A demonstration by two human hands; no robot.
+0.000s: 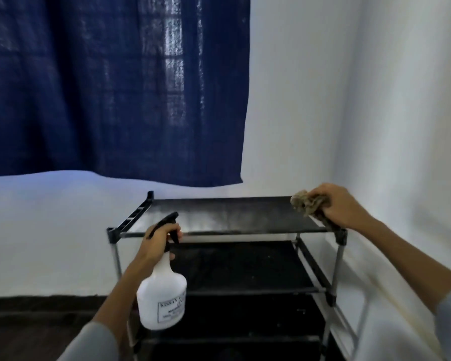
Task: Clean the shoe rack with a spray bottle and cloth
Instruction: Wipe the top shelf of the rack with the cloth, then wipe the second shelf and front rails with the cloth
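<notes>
Spraying comes first: from the head camera, the left hand grips the spray bottle at 7 o'clock, nozzle toward the shoe rack. The right hand holds the bunched cloth at 2 o'clock, on its top shelf. Best to mist evenly, then wipe across.

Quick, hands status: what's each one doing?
Left hand: grips the spray bottle by its trigger head.
Right hand: holds the bunched cloth.

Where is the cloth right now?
The cloth is bunched in the right hand, at the right end of the shoe rack's top shelf.
</notes>
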